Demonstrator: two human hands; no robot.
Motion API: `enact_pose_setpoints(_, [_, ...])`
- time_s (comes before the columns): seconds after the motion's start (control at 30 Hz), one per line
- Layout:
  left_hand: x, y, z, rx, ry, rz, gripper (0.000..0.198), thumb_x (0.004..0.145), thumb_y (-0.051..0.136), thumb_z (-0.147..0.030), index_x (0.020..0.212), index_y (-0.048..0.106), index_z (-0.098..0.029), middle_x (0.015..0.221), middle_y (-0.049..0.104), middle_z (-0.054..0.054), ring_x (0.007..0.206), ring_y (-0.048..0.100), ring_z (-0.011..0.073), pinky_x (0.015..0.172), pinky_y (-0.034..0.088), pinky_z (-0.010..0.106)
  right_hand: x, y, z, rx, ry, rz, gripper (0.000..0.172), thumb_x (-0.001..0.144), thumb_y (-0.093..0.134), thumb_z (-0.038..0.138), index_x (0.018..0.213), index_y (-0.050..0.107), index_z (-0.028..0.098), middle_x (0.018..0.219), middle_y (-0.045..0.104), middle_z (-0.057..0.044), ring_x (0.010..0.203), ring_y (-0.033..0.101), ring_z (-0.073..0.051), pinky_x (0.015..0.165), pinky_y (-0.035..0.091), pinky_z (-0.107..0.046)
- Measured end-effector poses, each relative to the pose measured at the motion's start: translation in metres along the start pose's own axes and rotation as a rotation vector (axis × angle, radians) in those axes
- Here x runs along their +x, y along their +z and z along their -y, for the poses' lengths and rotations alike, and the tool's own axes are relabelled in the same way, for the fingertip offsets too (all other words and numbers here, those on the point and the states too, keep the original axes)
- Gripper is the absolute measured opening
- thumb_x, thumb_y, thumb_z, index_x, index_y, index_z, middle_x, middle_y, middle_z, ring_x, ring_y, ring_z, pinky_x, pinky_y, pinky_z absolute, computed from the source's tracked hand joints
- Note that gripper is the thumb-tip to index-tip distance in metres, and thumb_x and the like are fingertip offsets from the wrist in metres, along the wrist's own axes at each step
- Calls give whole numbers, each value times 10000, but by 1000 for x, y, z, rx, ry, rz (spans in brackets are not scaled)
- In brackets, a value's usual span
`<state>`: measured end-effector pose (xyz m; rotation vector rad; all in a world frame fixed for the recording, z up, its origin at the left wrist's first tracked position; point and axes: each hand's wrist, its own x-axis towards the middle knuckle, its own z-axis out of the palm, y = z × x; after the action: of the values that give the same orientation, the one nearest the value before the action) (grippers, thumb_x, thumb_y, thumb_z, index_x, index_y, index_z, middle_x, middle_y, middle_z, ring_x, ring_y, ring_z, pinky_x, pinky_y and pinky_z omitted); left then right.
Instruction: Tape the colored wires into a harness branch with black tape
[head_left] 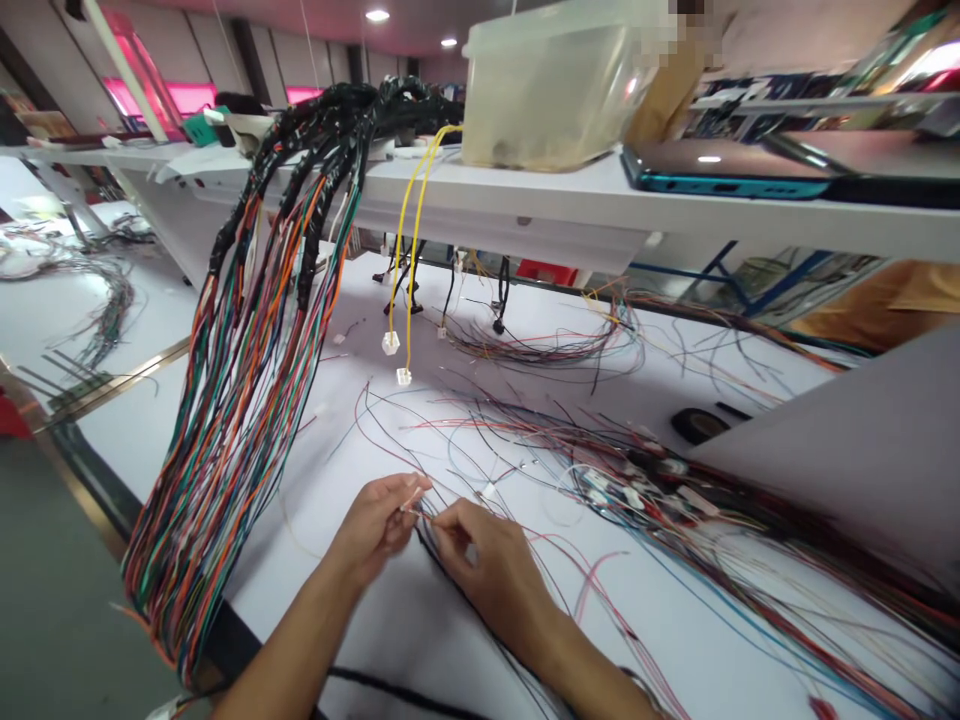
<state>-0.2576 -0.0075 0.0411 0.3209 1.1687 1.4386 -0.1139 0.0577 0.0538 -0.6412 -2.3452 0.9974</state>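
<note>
My left hand [379,525] and my right hand [487,560] meet just above the white table [420,620], near its front edge. The left fingers pinch a small white connector [412,497]. The right fingers are closed on thin wires [429,520] that lead into that connector. A dark wire bundle [450,580] runs from between the hands toward me. Loose coloured wires [645,480] spread over the table to the right of the hands.
A thick multicoloured wire harness [240,400] hangs from the white shelf [525,200] down over the table's left edge. Two yellow wires with white plugs [397,350] dangle from the shelf. On the shelf stand a translucent plastic bin [555,90] and a phone [720,170]. A black tape roll [697,425] lies at right.
</note>
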Motion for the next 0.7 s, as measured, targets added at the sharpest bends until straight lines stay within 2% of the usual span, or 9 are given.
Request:
enact_pose_setpoints(0.2, [-1,-1,0,18,-4,16,340,720,687,-443,814,601,-128,390,385,-100,314,137,8,359,38,198,0,12,-9,-178,-104,-3,185,877,384,170,719,473,204,601,538,22,500,499,-116,514,348,-216])
enact_pose_setpoints(0.4, [-1,1,-2,32,-14,0,342,710,691,-445,805,600,-130,396,379,-101,319,143,11,357,45,197,-4,18,-10,-238,-131,-96,225,897,347,165,694,433,210,586,507,25,488,463,-119,502,314,-229])
enact_pose_setpoints(0.47, [-1,2,-1,42,-11,-10,340,712,686,-449,800,599,-133,387,365,-105,320,135,12,357,48,198,-5,18,-11,-267,-158,-86,236,911,341,159,702,439,206,584,497,23,483,453,-120,494,302,-233])
enact_pose_setpoints(0.7, [0,0,4,85,1,-35,338,724,678,-441,817,601,-125,373,365,-106,322,131,18,358,49,198,-6,19,-16,-422,-387,-17,265,914,308,71,735,463,191,645,504,-10,569,445,-151,562,309,-266])
